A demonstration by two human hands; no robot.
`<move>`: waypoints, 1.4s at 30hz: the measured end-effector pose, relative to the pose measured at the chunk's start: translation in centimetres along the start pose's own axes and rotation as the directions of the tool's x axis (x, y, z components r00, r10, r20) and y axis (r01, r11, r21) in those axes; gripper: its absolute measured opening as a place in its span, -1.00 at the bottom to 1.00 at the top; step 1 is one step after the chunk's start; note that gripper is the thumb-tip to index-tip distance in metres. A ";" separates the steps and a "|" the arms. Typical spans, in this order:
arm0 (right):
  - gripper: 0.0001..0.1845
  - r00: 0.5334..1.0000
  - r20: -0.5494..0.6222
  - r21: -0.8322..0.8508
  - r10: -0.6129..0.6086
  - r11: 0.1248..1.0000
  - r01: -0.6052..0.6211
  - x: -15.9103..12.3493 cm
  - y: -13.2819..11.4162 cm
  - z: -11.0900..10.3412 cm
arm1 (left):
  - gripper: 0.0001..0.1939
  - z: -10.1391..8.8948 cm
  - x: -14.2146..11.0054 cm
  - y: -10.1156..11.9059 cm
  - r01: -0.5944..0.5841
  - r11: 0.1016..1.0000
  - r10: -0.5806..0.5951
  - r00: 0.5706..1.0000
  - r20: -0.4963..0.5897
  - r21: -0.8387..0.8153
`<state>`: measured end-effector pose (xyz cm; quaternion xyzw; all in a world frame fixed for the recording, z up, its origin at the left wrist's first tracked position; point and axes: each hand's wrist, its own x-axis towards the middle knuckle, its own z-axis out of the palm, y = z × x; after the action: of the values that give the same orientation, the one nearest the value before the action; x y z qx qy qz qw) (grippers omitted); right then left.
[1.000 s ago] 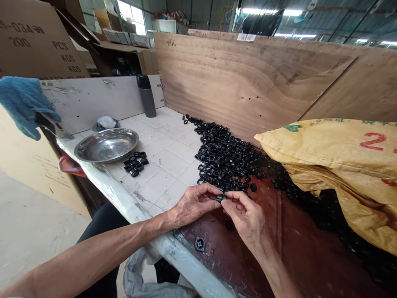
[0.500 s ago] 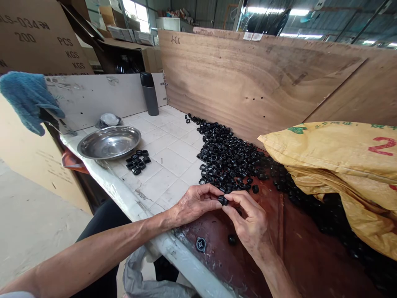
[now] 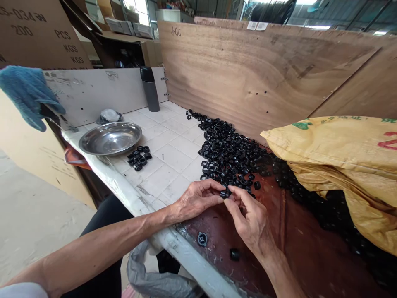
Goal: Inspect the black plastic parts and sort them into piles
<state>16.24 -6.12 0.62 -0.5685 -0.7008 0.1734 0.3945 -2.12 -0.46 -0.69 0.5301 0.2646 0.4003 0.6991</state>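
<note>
Between my two hands, above the front of the table, is a small black plastic ring-like part point(image 3: 224, 194). My left hand point(image 3: 197, 200) pinches it from the left with thumb and forefinger. From the right, the thumb and fingertips of my right hand point(image 3: 252, 213) close on the same part; fingertips cover some of it. Just beyond the fingers spreads a heap of similar black rings point(image 3: 229, 145). On the dark red sheet near me lie a round piece with a spoked centre point(image 3: 202, 239) and a short black cylinder point(image 3: 235, 254).
A steel bowl point(image 3: 110, 140) stands at left beside a small group of black rings point(image 3: 138, 157). Behind are a grey flask point(image 3: 150, 91) and a tall wooden board point(image 3: 254, 78). A yellow sack point(image 3: 335, 149) lies at right; a blue towel point(image 3: 27, 95) hangs at far left.
The camera view has shifted slightly. Both hands stay together at the black part, which now sits at a somewhat different angle between the fingertips.
</note>
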 end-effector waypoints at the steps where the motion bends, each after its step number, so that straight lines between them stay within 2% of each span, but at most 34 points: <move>1: -0.72 1.000 0.014 -0.012 -0.024 1.000 0.024 0.0 0.0 0.0 | -0.66 0.0 0.0 0.1 -0.003 1.000 0.003 1.000 -0.004 0.003; 2: -0.76 0.999 0.019 -0.039 -0.041 0.998 0.042 0.0 0.1 -0.1 | -0.66 0.0 -0.1 0.2 -0.006 1.000 0.006 1.000 -0.008 0.013; 5: -0.58 1.000 -0.020 -0.093 -0.019 0.995 0.017 -0.1 0.0 -0.1 | -0.64 -0.1 -0.1 0.1 0.002 0.999 -0.001 1.000 -0.026 0.050; 9: -0.73 0.999 -0.016 -0.034 -0.031 0.999 0.030 0.0 -0.5 -0.3 | -0.65 -0.2 0.0 -0.2 -0.004 0.999 0.005 1.000 -0.022 0.042; 12: -0.68 0.999 0.004 -0.056 -0.033 0.998 0.033 0.1 -0.8 -0.5 | -0.67 -0.2 0.0 -0.2 0.004 0.998 -0.003 1.000 -0.024 0.058; 15: -0.77 0.999 0.008 -0.033 -0.043 0.999 0.044 0.1 -0.8 -0.7 | -0.69 -0.2 0.0 -0.2 -0.009 0.997 0.012 0.999 -0.032 0.077; 17: -0.72 0.997 0.039 -0.046 -0.064 0.997 0.066 0.1 -0.7 -0.7 | -0.69 -0.3 0.0 -0.2 -0.020 0.995 0.024 0.999 -0.039 0.098; 18: -0.71 0.997 0.035 -0.049 -0.070 0.996 0.072 0.1 -0.7 -0.7 | -0.70 -0.3 0.0 -0.2 -0.020 0.994 0.024 0.999 -0.041 0.104; 21: -0.86 0.995 -0.034 0.004 -0.098 0.995 0.098 0.1 -0.4 -0.5 | -0.70 -0.2 -0.1 -0.1 -0.009 0.998 0.010 1.000 -0.013 0.056; 24: -0.87 0.996 -0.025 0.009 -0.080 0.997 0.080 0.0 -0.1 -0.2 | -0.67 -0.1 -0.1 -0.2 -0.002 1.000 0.001 1.000 0.017 0.031; 28: -0.76 0.999 0.041 -0.047 0.023 0.999 -0.021 -0.2 0.1 0.1 | -0.65 -0.3 -0.1 -0.2 -0.020 0.995 0.022 1.000 -0.022 0.094; 31: -0.84 0.999 -0.015 0.005 -0.038 0.999 0.038 -0.2 0.2 0.2 | -0.65 -0.3 -0.1 -0.1 -0.004 0.997 0.004 1.000 -0.001 0.073; 33: -0.83 0.996 -0.045 0.023 -0.072 0.997 0.073 -0.2 0.3 0.3 | -0.67 -0.2 -0.1 -0.2 0.012 0.998 -0.013 0.999 0.030 0.055; 35: -0.84 0.999 -0.039 0.069 -0.004 0.998 0.006 -0.3 0.3 0.7 | -0.70 -0.4 0.0 -0.5 -0.031 0.994 0.027 0.999 0.040 0.103; 37: -0.81 0.985 -0.010 0.185 0.170 0.969 -0.165 -0.3 0.0 1.2 | -0.74 -0.6 0.0 -0.8 -0.172 0.946 0.164 0.985 0.052 0.276; 40: -0.74 0.902 0.089 0.353 0.423 0.833 -0.426 0.0 -0.9 0.9 | -0.76 -1.0 -0.2 -0.8 -0.371 0.766 0.351 0.926 0.142 0.525; 42: -0.75 0.870 0.179 0.337 0.460 0.802 -0.494 0.2 -1.4 -0.3 | -0.76 -1.1 -0.5 -0.3 -0.358 0.745 0.308 0.933 0.185 0.563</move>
<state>15.53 -6.38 1.89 -0.6330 -0.5061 0.4213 0.4072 -3.17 -0.30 -1.30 0.7740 0.2483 0.3954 0.4276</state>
